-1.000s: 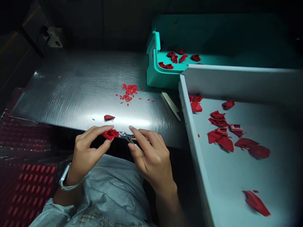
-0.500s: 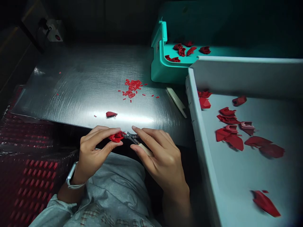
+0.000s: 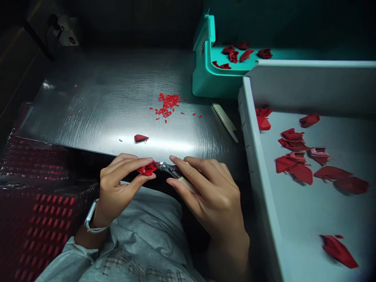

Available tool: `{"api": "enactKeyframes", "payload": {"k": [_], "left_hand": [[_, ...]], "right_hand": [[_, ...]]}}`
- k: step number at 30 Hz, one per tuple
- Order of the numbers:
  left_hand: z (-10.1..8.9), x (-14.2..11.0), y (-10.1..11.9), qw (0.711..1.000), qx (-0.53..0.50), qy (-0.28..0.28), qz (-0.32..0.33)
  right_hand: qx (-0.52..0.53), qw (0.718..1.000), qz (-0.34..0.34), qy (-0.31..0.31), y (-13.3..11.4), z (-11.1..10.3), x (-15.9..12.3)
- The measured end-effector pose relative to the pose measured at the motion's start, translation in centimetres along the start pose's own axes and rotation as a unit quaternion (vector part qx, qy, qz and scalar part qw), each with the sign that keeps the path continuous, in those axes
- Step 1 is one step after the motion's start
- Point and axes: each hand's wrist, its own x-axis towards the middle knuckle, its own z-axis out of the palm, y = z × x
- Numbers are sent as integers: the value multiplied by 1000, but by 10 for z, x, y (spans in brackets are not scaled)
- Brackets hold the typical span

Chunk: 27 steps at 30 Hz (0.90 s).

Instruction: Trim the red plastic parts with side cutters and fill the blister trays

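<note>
A red plastic part point(image 3: 147, 169) is pinched in the left hand point(image 3: 125, 184), and nippers point(image 3: 168, 168) are gripped in the right hand point(image 3: 210, 196). Red snippets point(image 3: 167, 103) are heaped on the steel bench point(image 3: 102, 117); further red parts point(image 3: 293, 141) are held in a white tray point(image 3: 255, 168) right of it.

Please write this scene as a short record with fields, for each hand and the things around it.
Left hand: pinches a red plastic piece
Right hand: holds metal side cutters with a cream grip; their tip is at the red plastic piece
Surface: brushed steel table
On table: pile of small red bits, larger red fragment, pale flat strip
Right: white tray holding red moulded pieces
Far side: teal bin holding red parts
</note>
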Motion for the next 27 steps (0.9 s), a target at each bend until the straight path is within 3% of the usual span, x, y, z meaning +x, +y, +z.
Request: {"api": "enactKeyframes", "payload": {"k": [27], "left_hand": [[0,-11,0,999,-39,19,19]], "right_hand": [[-66,997,-42,-9,-10,-6,5]]}}
